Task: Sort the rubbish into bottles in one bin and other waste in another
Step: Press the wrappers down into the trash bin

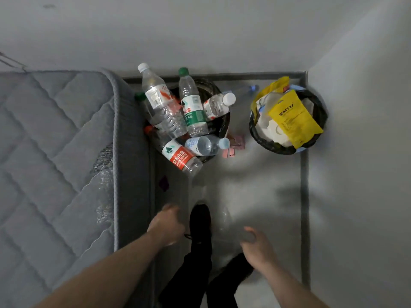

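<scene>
Both hands' fingers [249,235] motion-blurred.

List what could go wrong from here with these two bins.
1. The bottle bin is heaped past its rim; the red-label bottle hangs over the near edge and could roll onto the floor.
2. The yellow pouch sticks out above the waste bin and may slide off.
3. A blue-capped bottle on the floor behind the bins and the pink scraps between them could be overlooked.
</scene>
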